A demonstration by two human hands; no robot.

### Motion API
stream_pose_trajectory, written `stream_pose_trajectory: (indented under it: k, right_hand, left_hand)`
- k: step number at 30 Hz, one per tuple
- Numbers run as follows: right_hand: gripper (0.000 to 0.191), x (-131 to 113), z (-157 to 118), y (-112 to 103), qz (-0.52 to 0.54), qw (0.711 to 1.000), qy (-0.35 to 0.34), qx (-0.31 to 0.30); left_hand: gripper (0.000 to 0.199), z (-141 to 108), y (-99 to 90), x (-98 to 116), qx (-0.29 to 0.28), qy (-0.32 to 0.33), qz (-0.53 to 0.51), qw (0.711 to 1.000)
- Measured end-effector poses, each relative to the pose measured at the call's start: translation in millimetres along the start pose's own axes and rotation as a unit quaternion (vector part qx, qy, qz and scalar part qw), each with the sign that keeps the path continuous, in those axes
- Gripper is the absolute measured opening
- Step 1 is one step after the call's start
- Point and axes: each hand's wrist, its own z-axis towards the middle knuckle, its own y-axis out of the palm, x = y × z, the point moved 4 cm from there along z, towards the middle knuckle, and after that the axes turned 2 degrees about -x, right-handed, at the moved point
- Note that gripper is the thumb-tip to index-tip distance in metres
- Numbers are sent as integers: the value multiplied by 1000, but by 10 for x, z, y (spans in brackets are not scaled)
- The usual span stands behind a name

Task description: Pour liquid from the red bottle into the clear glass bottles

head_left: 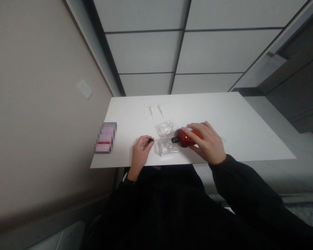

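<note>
A red-brown bottle [184,138] with a black neck is tipped onto its side, its mouth pointing left. My right hand [210,142] is wrapped round its body. Beneath and beside the bottle's mouth stands a clear plastic container [167,149]. Left of that container, my left hand [141,151] pinches a small black cap [151,140] between thumb and fingers. A second clear container [165,128] with round shapes lies just behind the first. Whether liquid is leaving the bottle cannot be made out.
Two small white-tipped pieces [155,110] in clear wrapping lie toward the back of the white table [224,114]. A pixelated pink and purple item [105,138] lies at the table's left edge. A wall with a socket [85,89] rises on the left.
</note>
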Motion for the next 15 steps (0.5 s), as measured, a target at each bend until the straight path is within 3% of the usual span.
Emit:
stream_pose_trajectory:
  k: [15]
  right_hand:
    - [79,23,32,-19,-20,999,-20,16]
  left_hand:
    - [19,2,0,-8,-3,-5,-6,1000]
